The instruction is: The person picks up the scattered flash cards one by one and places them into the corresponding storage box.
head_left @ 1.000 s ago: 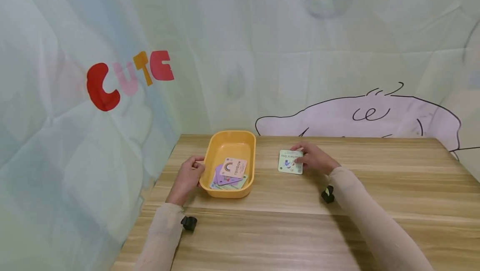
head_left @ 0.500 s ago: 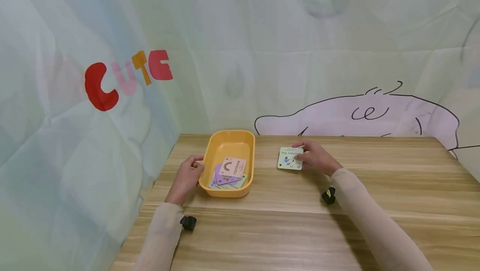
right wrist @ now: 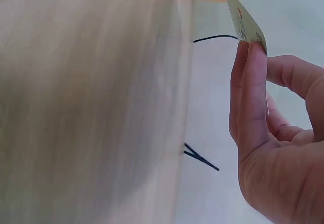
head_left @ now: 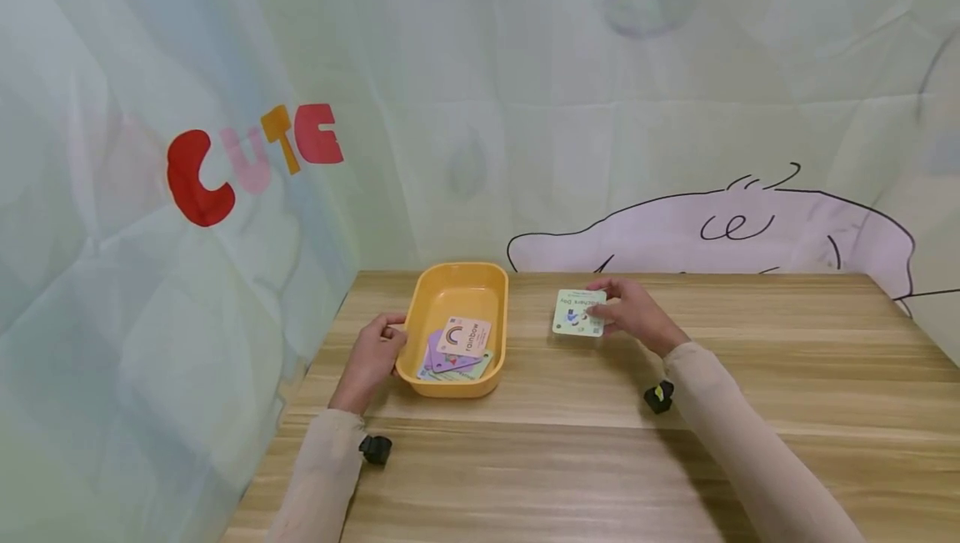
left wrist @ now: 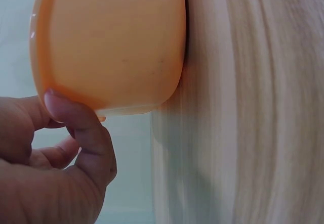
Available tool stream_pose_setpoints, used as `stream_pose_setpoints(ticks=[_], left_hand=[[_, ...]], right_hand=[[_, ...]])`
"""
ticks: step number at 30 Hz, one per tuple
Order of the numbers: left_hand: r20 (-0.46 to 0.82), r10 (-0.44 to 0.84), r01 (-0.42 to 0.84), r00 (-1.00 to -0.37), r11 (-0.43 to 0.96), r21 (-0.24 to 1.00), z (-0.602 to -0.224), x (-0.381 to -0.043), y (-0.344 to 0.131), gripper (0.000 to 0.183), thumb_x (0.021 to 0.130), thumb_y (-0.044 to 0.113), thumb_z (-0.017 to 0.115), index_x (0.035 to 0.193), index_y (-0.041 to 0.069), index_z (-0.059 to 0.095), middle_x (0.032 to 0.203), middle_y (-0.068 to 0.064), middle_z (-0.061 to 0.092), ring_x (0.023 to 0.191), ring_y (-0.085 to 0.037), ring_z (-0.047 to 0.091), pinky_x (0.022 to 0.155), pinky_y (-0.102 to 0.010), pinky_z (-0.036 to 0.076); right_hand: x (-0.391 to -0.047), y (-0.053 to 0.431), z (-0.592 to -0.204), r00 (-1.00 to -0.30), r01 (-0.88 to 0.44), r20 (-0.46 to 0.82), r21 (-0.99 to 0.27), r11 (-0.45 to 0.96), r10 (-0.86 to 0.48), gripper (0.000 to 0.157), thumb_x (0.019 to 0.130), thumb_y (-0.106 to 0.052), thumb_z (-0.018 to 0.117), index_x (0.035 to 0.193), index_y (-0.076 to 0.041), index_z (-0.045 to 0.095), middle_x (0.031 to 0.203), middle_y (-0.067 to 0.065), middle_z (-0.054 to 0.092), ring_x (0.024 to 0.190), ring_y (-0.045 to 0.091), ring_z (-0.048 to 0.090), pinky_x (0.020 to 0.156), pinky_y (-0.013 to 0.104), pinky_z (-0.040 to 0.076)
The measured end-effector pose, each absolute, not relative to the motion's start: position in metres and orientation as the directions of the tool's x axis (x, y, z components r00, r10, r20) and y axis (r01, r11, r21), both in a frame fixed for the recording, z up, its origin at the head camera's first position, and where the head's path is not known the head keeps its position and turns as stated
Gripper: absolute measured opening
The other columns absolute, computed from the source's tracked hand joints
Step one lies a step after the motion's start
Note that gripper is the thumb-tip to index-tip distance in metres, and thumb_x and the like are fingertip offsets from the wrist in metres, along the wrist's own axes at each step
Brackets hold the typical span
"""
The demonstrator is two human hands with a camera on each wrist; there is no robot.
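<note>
A yellow plastic tray stands at the left of the table. At its left side my left hand pinches the rim; in the left wrist view the thumb and curled fingers meet at the edge of the tray. To the right of the tray, my right hand holds a pale green picture card by its right side. The right wrist view has this card pinched between thumb and fingers, raised off the tabletop. Inside the tray lie a peach rainbow card, a purple card and green cards beneath.
The wooden table ends against a printed fabric backdrop behind and on the left. A black wrist device sits at the left sleeve, and another black device at the right.
My right hand has lifted the green card and shifted it slightly away and to the left. The left hand stays on the tray's rim, and the tray's cards look the same.
</note>
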State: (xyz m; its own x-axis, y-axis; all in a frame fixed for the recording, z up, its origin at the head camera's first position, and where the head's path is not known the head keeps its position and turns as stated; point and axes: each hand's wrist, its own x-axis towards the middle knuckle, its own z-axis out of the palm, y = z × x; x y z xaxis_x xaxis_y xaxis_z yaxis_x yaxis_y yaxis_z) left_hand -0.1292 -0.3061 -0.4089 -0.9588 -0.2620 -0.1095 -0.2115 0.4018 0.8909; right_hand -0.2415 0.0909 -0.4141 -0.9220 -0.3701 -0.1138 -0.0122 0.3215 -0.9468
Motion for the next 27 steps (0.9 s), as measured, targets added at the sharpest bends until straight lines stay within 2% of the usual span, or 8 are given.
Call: stream_pose_setpoints(ticks=[19,27], left_hand=[[-0.103,-0.256,-0.203,-0.961,0.404,0.892,-0.41,-0.128,-0.307,0.038,0.101,0.014,0.049,0.139,0.007,0.053,0.1,-0.012,0.052,0.067,-0.019,0.054,0.054,-0.025,0.05],[-0.102,-0.259,-0.204,-0.96,0.406,0.891,-0.41,-0.129,-0.307,0.038,0.102,0.014,0.049,0.139,0.007,0.053,0.101,-0.012,0.052,0.068,-0.019,0.054,0.054,-0.026,0.05]], right_hand=[[-0.221,0.071,-0.386,-0.932,-0.104,-0.015,-0.946,0.305,-0.363,0.042,0.095,-0.009,0.069,0.133,-0.002,0.053,0.122,0.02,0.054,0.101,0.029,0.065,0.072,0.038,0.062],[-0.213,0.057,-0.375,-0.922,-0.138,0.026,-0.954,0.266,-0.385,0.041,0.094,-0.006,0.069,0.132,-0.001,0.053,0.119,0.021,0.055,0.096,0.028,0.069,0.071,0.039,0.062]])
